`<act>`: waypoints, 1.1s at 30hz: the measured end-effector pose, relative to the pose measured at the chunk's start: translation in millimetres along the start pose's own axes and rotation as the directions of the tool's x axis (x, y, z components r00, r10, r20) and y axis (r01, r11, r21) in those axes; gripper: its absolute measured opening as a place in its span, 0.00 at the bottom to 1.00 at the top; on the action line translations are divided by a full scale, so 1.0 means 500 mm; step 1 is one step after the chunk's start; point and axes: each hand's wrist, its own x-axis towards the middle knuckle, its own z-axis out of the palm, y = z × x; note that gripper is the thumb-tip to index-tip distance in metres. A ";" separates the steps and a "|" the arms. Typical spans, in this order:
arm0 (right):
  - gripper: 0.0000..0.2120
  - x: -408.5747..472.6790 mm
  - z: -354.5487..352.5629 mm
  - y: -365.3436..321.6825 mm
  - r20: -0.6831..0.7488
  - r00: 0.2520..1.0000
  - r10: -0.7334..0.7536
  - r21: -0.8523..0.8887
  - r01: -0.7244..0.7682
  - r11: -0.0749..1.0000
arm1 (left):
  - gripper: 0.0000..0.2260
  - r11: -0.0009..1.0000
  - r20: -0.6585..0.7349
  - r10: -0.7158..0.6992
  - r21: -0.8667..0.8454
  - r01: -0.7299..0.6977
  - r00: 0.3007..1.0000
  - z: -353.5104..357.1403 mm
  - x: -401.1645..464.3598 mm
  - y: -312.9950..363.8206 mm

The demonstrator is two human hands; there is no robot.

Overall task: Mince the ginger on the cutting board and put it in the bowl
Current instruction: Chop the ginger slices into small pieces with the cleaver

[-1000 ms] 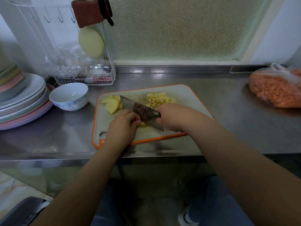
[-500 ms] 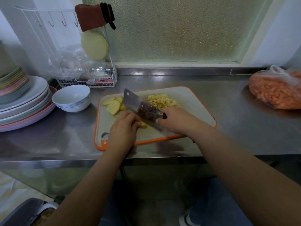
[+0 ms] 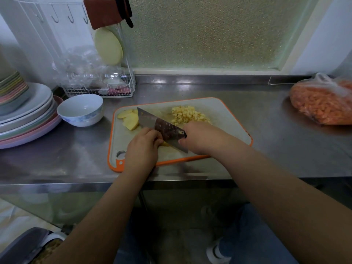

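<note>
Steel counter carries cutting board beneath gripping hands; bowl, plate stack, wire rack left; carrot bag right.

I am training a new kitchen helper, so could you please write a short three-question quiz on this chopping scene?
1. True or false: the bowl already holds ginger.
2. Which hand holds the knife? A) left B) right
3. Fill in: the chopped pile lies on the far part of the ______.

Key:
1. False; the bowl looks empty and stands left of the cutting board, beside the plates.
2. B; the right hand grips the handle, while the left hand holds a ginger piece by the blade. Uncut slices wait beyond it.
3. Cutting board.
</note>
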 end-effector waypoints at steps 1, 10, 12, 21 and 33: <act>0.08 0.002 0.001 -0.001 0.001 1.000 0.008 -0.008 -0.008 1.000 | 0.01 1.000 -0.002 -0.002 0.001 0.002 1.000 -0.001 0.000 0.000; 0.02 0.014 -0.004 -0.021 0.041 0.999 -0.004 -0.105 0.009 0.994 | 0.02 0.999 0.013 -0.040 0.021 0.040 0.999 -0.003 0.001 0.006; 0.04 0.019 0.004 -0.019 0.050 0.999 0.000 -0.095 0.005 0.995 | 0.01 0.999 0.015 -0.031 0.024 0.031 0.999 -0.002 0.000 0.004; 0.09 0.019 0.002 0.017 0.116 0.993 -0.010 0.153 -0.008 0.988 | 0.02 0.999 0.000 -0.016 0.029 0.016 1.000 -0.003 -0.002 0.004; 0.11 -0.014 -0.014 0.022 -0.098 0.995 0.001 0.151 0.014 0.988 | 0.07 0.986 -0.286 0.161 0.004 -0.167 0.944 -0.062 0.031 0.031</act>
